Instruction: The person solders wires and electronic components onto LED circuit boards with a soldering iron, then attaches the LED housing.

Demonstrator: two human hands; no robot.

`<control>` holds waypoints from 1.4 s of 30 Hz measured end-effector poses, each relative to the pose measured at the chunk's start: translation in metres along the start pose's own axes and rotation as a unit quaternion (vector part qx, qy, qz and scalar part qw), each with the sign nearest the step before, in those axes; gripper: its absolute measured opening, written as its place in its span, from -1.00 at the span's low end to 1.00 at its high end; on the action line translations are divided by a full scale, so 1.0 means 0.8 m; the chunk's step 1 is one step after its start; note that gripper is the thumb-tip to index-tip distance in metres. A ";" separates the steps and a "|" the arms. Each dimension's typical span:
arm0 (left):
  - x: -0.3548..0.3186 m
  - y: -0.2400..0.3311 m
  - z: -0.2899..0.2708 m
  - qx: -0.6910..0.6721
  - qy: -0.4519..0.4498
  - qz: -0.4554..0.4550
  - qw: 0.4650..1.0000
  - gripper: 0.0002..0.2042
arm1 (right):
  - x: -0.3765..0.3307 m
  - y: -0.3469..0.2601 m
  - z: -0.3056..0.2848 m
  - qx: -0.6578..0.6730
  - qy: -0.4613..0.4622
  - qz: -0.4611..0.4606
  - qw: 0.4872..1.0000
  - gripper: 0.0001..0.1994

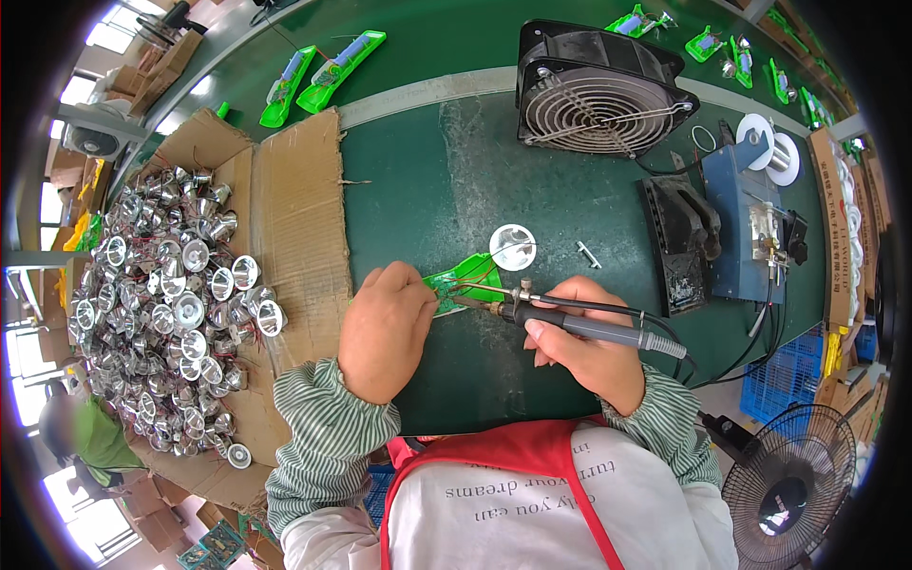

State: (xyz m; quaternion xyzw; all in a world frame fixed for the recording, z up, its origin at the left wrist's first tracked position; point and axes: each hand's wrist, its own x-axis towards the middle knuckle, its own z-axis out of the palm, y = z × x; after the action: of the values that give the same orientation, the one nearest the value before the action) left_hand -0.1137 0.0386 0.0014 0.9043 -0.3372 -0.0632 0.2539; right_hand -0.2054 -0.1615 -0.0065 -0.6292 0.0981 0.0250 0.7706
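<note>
My left hand point(385, 328) is closed at the left end of a green plastic housing point(483, 270), its fingertips pinched there; whether they also hold a wire is hidden. Red and dark wires run from a small circuit board inside the housing. In my right hand point(597, 359) is a soldering iron point(598, 329) with a grey handle and a thin metal feed tube along it. Its tip points left and reaches the board near my left fingertips. A silver reflector cup point(513, 247) rests just beyond the housing, joined to it by wire.
An open cardboard box point(299, 190) of reflector cups point(176, 285) stands left. A black square fan point(603, 104) sits at the back. Right of it are a blue solder feeder point(746, 228), white spools point(781, 157) and a black stand point(676, 247). A small white stick point(589, 255) lies mid-table.
</note>
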 end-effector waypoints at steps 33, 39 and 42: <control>-0.003 0.001 0.000 -0.010 0.005 -0.012 1.000 -0.94 | -0.005 0.001 -0.002 0.016 -0.013 0.022 1.000 -0.88; -0.002 0.000 -0.001 -0.011 -0.003 -0.011 1.000 -0.94 | -0.004 0.001 -0.001 -0.011 -0.005 0.018 1.000 -0.85; 0.000 -0.003 -0.001 -0.013 -0.004 -0.012 1.000 -0.94 | -0.003 0.002 -0.003 0.012 0.004 0.001 1.000 -0.85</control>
State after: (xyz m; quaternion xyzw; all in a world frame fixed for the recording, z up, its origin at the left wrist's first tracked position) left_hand -0.1124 0.0403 0.0006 0.9049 -0.3261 -0.0741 0.2632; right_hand -0.2082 -0.1636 -0.0080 -0.6202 0.1024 0.0220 0.7774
